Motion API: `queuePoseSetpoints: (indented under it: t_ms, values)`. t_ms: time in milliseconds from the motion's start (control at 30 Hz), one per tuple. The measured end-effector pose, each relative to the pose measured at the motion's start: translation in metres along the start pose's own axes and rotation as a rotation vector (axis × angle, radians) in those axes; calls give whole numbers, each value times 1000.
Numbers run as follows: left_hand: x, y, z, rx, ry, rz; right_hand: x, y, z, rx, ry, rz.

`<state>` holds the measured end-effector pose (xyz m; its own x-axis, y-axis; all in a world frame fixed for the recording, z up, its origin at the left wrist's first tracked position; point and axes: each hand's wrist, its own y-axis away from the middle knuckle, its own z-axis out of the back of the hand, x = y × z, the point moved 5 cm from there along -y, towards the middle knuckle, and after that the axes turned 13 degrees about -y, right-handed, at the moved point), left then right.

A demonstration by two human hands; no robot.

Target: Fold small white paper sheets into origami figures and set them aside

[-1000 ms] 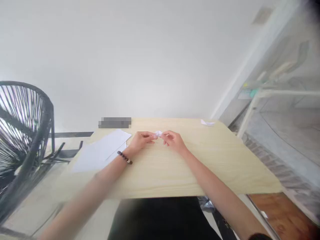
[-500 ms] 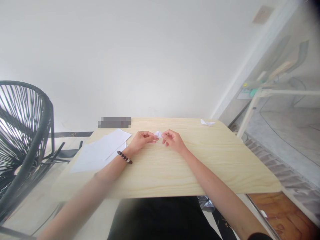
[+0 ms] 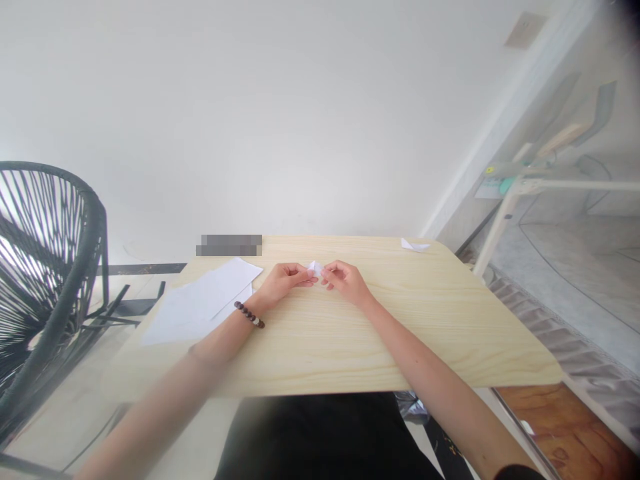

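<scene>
Between my hands, above the middle of the table, is a small folded piece of white paper (image 3: pixel 315 266) with a peak at its top. My left hand (image 3: pixel 287 280) pinches its left side between thumb and fingers; a dark bead bracelet circles that wrist. On the opposite side, my right hand (image 3: pixel 344 280) is closed on the paper's right edge with thumb and forefinger. The paper's lower part is partly hidden by my fingertips.
White paper sheets (image 3: pixel 200 303) lie on the left of the pale wooden table (image 3: pixel 440 333). A folded paper boat (image 3: pixel 415 246) sits at the back right. Left of the table stands a dark woven chair (image 3: pixel 95 220); a white metal frame (image 3: pixel 500 223) is at the right.
My right hand has shifted slightly left, closer to my left hand. The folded paper now shows a wider, more upright peak between them.
</scene>
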<state>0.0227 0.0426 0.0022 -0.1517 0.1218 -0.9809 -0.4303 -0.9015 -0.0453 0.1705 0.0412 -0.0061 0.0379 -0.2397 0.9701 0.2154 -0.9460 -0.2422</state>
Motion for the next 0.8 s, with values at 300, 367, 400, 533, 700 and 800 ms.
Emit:
queuePoseSetpoints:
  t_ms: [300, 367, 400, 533, 700, 800]
  values:
    - [0, -1, -3, 11, -18, -33, -3, 0, -2, 8, -59, -3]
    - [-1, -1, -4, 10, -25, -38, -4, -1, -2, 3, -71, 0]
    - [-1, -1, -4, 10, -26, -42, -5, -1, -2, -1, -77, 2]
    - [-1, 0, -4, 3, 12, -63, -6, -1, -1, -19, -94, 4]
    - [-2, 2, -3, -15, 27, -55, -4, 0, -2, -19, -86, -1]
    - [-1, 1, -2, -18, 10, -30, -3, 0, -3, -2, -80, -12]
